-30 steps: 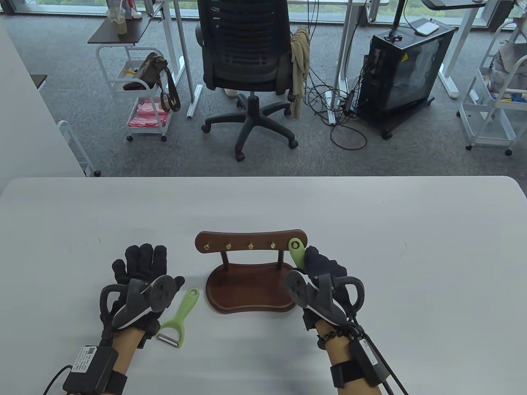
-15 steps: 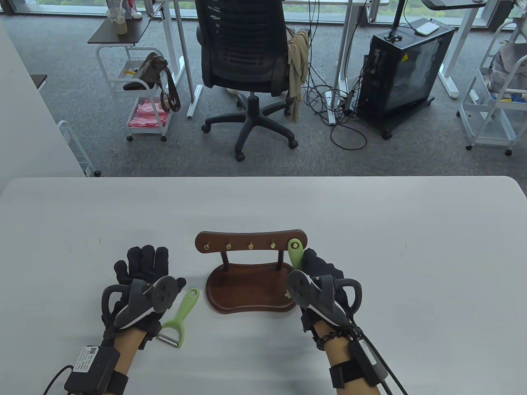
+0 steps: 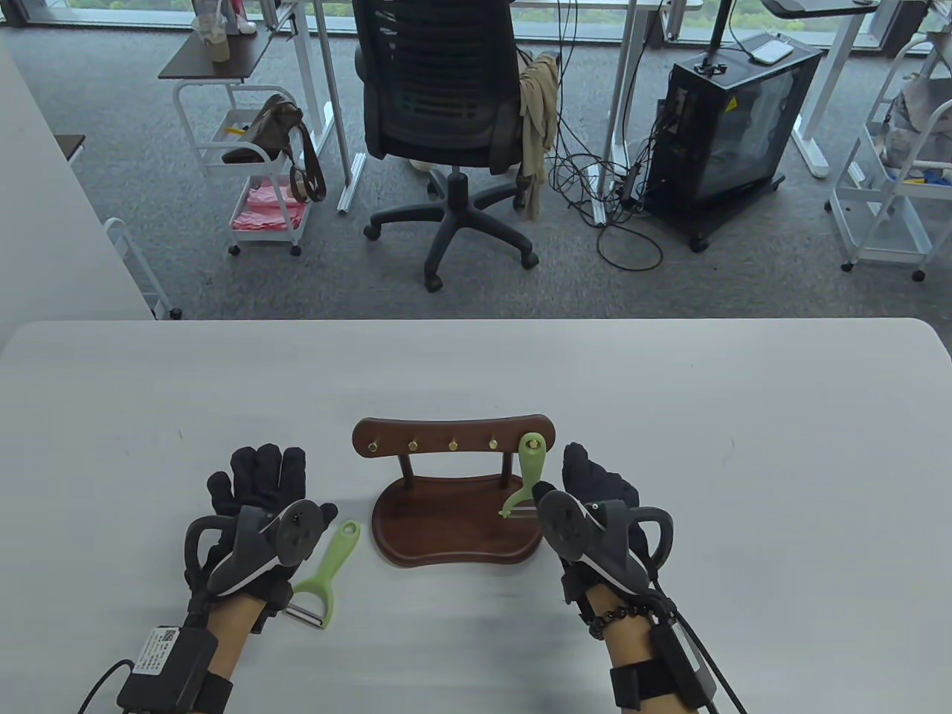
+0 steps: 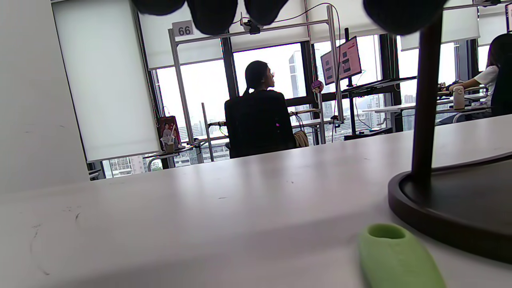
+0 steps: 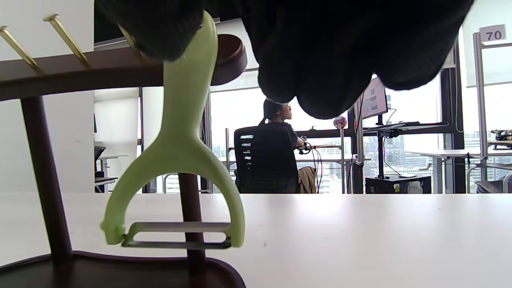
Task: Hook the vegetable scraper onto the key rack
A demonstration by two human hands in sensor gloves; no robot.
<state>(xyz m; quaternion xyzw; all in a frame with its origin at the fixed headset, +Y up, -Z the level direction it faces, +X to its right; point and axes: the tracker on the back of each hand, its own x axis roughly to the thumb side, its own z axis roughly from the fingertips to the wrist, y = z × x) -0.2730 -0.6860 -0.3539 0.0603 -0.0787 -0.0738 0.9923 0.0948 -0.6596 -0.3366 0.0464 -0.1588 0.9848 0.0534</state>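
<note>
The brown wooden key rack point(image 3: 454, 433) stands mid-table with several brass hooks. A green vegetable scraper point(image 3: 529, 476) hangs by its handle hole from the rightmost hook, blade down over the rack's base point(image 3: 446, 535). My right hand point(image 3: 599, 483) is just right of it, fingers spread, holding nothing. The right wrist view shows the scraper point(image 5: 178, 160) hanging from the rack bar point(image 5: 80, 72), below my fingers point(image 5: 320, 52). A second green scraper point(image 3: 323, 569) lies flat on the table beside my left hand point(image 3: 256, 476), which rests open on the table. Its handle end shows in the left wrist view point(image 4: 396, 256).
The white table point(image 3: 744, 446) stretches around the rack. The rack's base point(image 4: 460, 208) and post point(image 4: 426, 100) sit close to the right of my left hand. An office chair point(image 3: 446, 111) and desks stand beyond the far edge.
My right hand has let go of the scraper and drawn back to the right. The scraper has swung from tilted to hanging straight down on the rightmost hook. The left hand has barely moved.
</note>
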